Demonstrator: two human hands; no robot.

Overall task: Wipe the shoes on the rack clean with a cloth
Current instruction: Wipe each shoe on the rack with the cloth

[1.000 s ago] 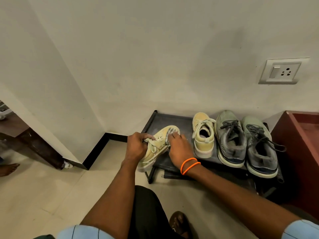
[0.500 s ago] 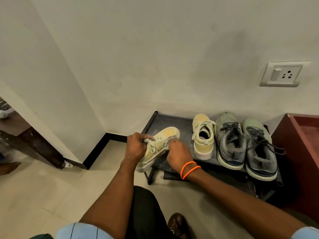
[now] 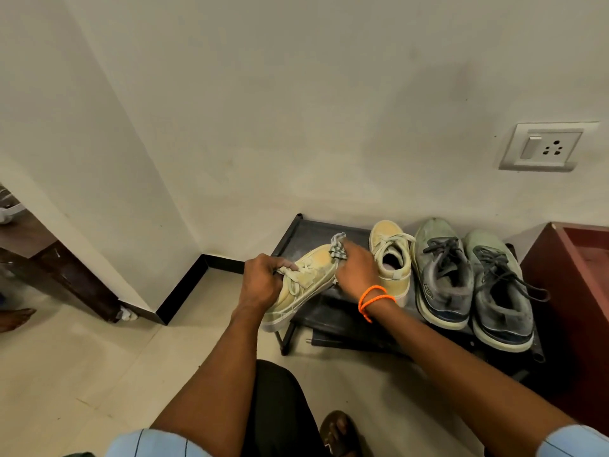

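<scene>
Head view: dusty yellow sneaker (image 3: 309,278) gripped, checked cloth (image 3: 338,248) on toe.

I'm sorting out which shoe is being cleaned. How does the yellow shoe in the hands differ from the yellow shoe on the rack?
The held yellow shoe is lifted and tilted, gripped by the left hand, while the racked yellow shoe stands flat on the rack. The right hand presses a cloth to the held one; the racked one goes untouched. Both are pale yellow with light laces.

Two yellow shoes (image 3: 308,278) (image 3: 390,258), two grey shoes (image 3: 440,275) (image 3: 497,288), one cloth (image 3: 338,247), one rack (image 3: 316,234).
</scene>
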